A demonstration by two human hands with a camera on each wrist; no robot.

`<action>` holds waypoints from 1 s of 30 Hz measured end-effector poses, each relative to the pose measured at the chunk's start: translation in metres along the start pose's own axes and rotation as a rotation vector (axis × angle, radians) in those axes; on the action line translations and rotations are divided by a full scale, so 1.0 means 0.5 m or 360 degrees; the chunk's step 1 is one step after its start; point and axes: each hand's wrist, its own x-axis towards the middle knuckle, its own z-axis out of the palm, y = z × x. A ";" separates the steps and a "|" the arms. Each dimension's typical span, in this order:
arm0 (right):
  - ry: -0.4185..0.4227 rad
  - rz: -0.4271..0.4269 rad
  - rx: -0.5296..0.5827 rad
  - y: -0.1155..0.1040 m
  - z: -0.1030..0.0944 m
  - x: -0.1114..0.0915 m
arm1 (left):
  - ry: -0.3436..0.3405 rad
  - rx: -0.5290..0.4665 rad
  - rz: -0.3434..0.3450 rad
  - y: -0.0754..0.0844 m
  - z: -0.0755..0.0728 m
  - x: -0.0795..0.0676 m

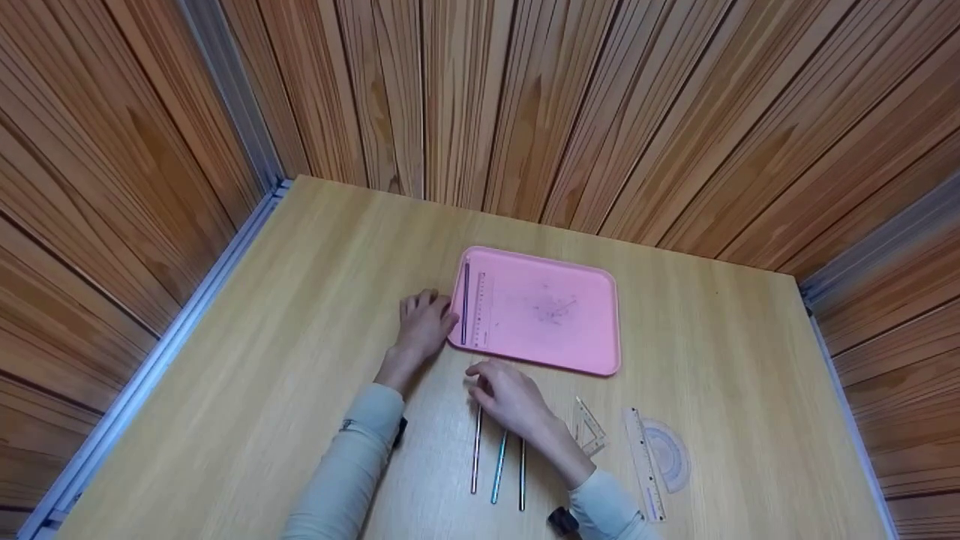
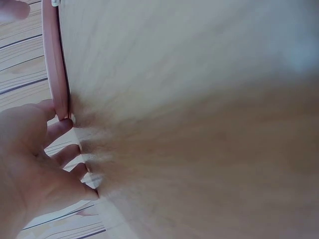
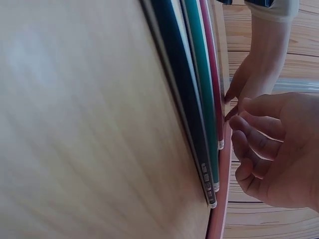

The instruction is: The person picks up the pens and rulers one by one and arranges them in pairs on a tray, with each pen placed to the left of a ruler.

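Note:
My left hand [image 1: 424, 324] is at the left edge of a pink tray [image 1: 544, 360]; in the left wrist view its thumb and forefinger pinch the tray's corner [image 2: 61, 102], and the other fingertips rest on the table. On the tray's left side lie a dark pencil [image 1: 465, 304] and a clear ruler [image 1: 481, 307]. Just in front of the tray, my right hand [image 1: 514, 397] hovers with loosely bent fingers, holding nothing. Beneath and beside it lie three pencils: a red one [image 1: 475, 457], a teal one [image 1: 499, 469] and a dark one [image 1: 522, 480].
Right of my right forearm lie a clear set square [image 1: 589, 427], another clear ruler [image 1: 645, 465] and a clear protractor [image 1: 667, 455]. Dark smudges mark the tray's middle. Wood-panelled walls [image 1: 525, 105] enclose the table at the back and both sides.

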 end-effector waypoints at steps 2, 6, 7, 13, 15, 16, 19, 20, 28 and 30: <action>-0.0001 -0.0006 -0.0019 -0.003 0.000 -0.005 | 0.0004 0.0001 -0.0001 0.001 0.000 0.000; 0.0003 -0.0031 -0.0062 -0.009 0.003 -0.016 | 0.0014 -0.0008 -0.0005 0.001 0.000 0.000; 0.0001 -0.0037 -0.0068 -0.011 0.003 -0.019 | 0.0015 -0.0013 -0.0007 0.001 0.001 0.001; -0.0049 -0.0045 -0.0058 -0.019 0.007 -0.031 | -0.0022 -0.0027 -0.0053 0.002 0.001 0.002; -0.0070 -0.0041 -0.0045 -0.022 0.008 -0.035 | -0.0031 -0.0036 -0.0067 0.002 0.001 0.003; -0.0079 -0.0041 -0.0042 -0.023 0.008 -0.037 | -0.0030 -0.0043 -0.0069 0.002 0.001 0.003; -0.0091 -0.0042 -0.0031 -0.026 0.011 -0.042 | -0.0031 -0.0057 -0.0072 0.002 0.001 0.003; -0.0091 -0.0042 -0.0032 -0.026 0.012 -0.043 | -0.0031 -0.0061 -0.0073 0.002 0.002 0.003; -0.0028 -0.0097 -0.0124 -0.031 0.029 -0.055 | -0.0027 -0.0056 -0.0025 -0.003 0.003 -0.001; -0.0025 -0.0099 -0.0133 -0.029 0.033 -0.056 | -0.0022 -0.0041 -0.0012 -0.004 0.003 0.000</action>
